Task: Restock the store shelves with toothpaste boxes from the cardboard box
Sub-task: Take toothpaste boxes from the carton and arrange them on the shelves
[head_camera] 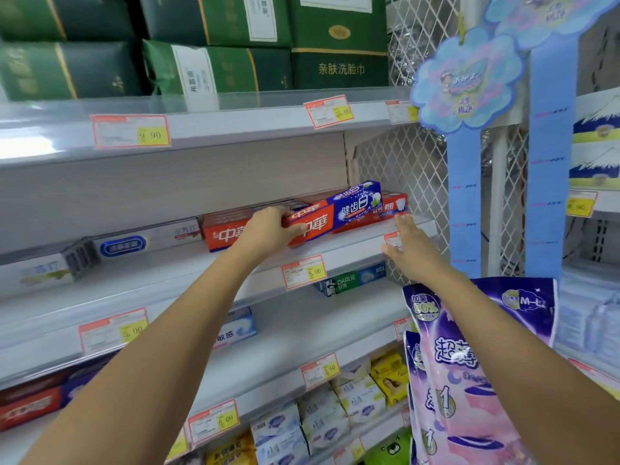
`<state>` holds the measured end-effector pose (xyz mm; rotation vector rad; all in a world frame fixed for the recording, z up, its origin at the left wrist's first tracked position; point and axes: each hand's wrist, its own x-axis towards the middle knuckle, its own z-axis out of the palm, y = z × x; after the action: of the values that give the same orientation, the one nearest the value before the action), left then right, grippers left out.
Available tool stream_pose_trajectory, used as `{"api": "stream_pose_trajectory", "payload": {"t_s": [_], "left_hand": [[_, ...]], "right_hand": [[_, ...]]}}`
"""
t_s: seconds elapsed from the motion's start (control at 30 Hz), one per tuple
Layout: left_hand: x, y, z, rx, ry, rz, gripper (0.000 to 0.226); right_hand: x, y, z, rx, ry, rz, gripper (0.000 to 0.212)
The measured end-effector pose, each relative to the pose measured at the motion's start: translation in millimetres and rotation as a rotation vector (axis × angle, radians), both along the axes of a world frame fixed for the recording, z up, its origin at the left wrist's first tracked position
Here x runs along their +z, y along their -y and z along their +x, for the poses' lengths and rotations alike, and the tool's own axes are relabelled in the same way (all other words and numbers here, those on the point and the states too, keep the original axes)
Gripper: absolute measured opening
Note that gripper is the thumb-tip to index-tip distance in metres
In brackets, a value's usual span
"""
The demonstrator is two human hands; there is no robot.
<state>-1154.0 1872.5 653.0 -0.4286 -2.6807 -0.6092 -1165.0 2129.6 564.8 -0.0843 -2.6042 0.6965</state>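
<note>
My left hand (268, 231) grips the left end of a red-and-blue toothpaste box (339, 211), held slightly tilted over the middle shelf (335, 246). Behind and beside it lie other red toothpaste boxes (224, 231) and one at the right end (394, 204). My right hand (411, 245) is flat and open, fingers stretched toward the shelf's front edge just below that right-hand box, holding nothing. The cardboard box is out of view.
White toothpaste boxes (147, 241) lie further left on the same shelf. Green tissue packs (214, 65) fill the shelf above. A wire mesh panel (402, 166) closes the right end. Purple hanging packs (469, 370) and blue display strips (548, 162) crowd the right.
</note>
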Motion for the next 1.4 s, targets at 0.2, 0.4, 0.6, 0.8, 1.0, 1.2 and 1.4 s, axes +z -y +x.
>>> {"api": "stream_pose_trajectory", "payload": {"t_s": [0.2, 0.4, 0.6, 0.8, 1.0, 1.2, 1.4], "left_hand": [[-5, 17, 52, -0.045, -0.17, 0.237, 0.046], [-50, 77, 128, -0.227, 0.037, 0.339, 0.025], [-127, 166, 165, -0.119, 0.154, 0.191, 0.044], [-164, 260, 177, 0.129, 0.128, 0.111, 0.04], [-178, 350, 166, 0.381, 0.111, 0.032, 0.045], [-172, 412, 143, 0.505, 0.227, -0.07, 0.045], [-180, 426, 126, 0.546, 0.248, 0.153, 0.046]], "right_hand": [[-1, 16, 14, -0.036, -0.024, -0.096, 0.064], [-20, 53, 59, 0.049, -0.284, -0.246, 0.014], [-79, 127, 88, 0.214, -0.207, -0.114, 0.024], [-121, 226, 87, 0.367, -0.104, -0.083, 0.022], [-150, 296, 69, 0.345, 0.09, 0.239, 0.043], [-157, 301, 69, 0.296, 0.055, 0.332, 0.048], [-160, 300, 68, 0.288, 0.049, 0.35, 0.049]]}}
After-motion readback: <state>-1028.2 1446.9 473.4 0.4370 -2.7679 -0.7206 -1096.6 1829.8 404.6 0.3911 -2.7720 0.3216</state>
